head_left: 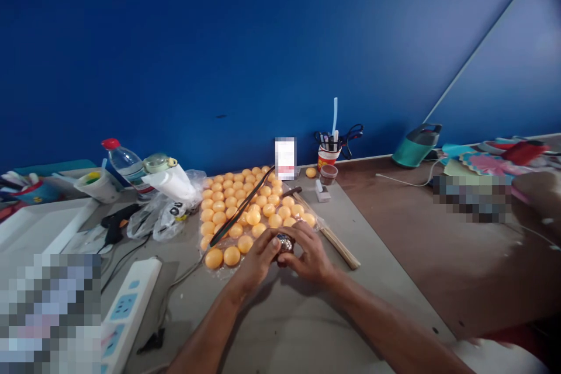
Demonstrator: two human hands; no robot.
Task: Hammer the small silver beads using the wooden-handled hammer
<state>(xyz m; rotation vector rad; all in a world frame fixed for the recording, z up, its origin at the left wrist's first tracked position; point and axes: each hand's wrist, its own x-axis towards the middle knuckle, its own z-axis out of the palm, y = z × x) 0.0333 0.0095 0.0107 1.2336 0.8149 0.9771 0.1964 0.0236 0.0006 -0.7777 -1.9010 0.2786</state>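
Observation:
Between my two hands sits a small round thing (286, 242), dark and shiny with a speckled, patterned surface. My left hand (263, 252) grips its left side, the thumb lying along it. From the right, my right hand (310, 256) curls its fingers and thumb around it; parts of it are hidden by the fingers. Just beyond my hands lie rows of orange balls (231, 256) under clear plastic. A long dark strip (239, 210) lies slantwise across them. A bundle of thin wooden sticks (340, 247) rests to the right of my right hand.
A white power strip (131, 304), cables and a black glue gun (118, 222) lie left. Behind them stand a red-capped bottle (125, 160) and plastic bags. A pen cup (328, 156) and small tub (328, 174) stand by the wall. Another person's arm (541, 193) is far right.

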